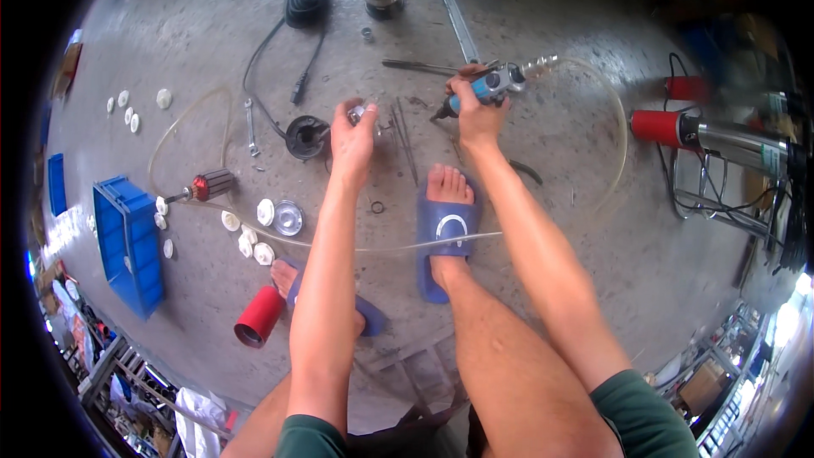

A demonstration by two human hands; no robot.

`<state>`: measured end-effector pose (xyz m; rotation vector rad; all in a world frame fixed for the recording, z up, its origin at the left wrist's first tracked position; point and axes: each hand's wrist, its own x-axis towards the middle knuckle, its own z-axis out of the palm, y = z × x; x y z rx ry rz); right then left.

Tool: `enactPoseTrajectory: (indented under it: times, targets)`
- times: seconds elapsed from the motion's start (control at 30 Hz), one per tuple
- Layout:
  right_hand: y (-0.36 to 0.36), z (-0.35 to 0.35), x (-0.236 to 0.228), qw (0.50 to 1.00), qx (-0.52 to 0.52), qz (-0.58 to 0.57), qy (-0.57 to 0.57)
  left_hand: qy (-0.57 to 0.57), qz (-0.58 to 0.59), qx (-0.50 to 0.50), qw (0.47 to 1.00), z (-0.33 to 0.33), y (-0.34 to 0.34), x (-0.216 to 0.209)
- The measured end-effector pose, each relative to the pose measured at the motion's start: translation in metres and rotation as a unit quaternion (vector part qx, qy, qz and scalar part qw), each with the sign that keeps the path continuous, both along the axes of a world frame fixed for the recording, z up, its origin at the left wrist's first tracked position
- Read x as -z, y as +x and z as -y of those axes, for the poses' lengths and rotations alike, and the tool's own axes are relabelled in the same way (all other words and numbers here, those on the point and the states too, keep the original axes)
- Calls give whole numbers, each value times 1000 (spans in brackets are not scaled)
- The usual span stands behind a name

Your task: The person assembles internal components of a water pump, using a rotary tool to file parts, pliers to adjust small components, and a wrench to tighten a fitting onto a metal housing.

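My right hand is wrapped round a blue and grey air screwdriver, its dark tip pointing down and left. A clear hose runs from its metal fitting in a loop across the floor. My left hand has its fingers closed round a small shiny metal part, mostly hidden by the fingers. Just left of it lies a round black cap with a dark cable. Thin long rods lie on the floor between my hands. Beyond my right hand is a large adjustable wrench.
Around my left arm lie a motor armature, white plastic discs, a metal disc, a red cylinder and a small wrench. A blue crate stands left. Red-ended steel cylinders rest at the right.
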<state>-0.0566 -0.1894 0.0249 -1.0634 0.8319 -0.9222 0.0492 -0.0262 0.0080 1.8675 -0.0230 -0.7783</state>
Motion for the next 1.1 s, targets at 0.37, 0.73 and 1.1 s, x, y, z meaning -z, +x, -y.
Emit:
enactPoseTrajectory:
  times: [0.37,0.73,1.1]
  targets:
    - [-70,64,17,923,186,137,308,-225,-274,-152,923,-23,8,-48]
    - [-167,116,45,786,109,80,604,-276,-384,-69,878,-35,11,-82]
    - [-95,53,-24,911,-5,-98,400,-218,-350,57,909,-62,44,-211]
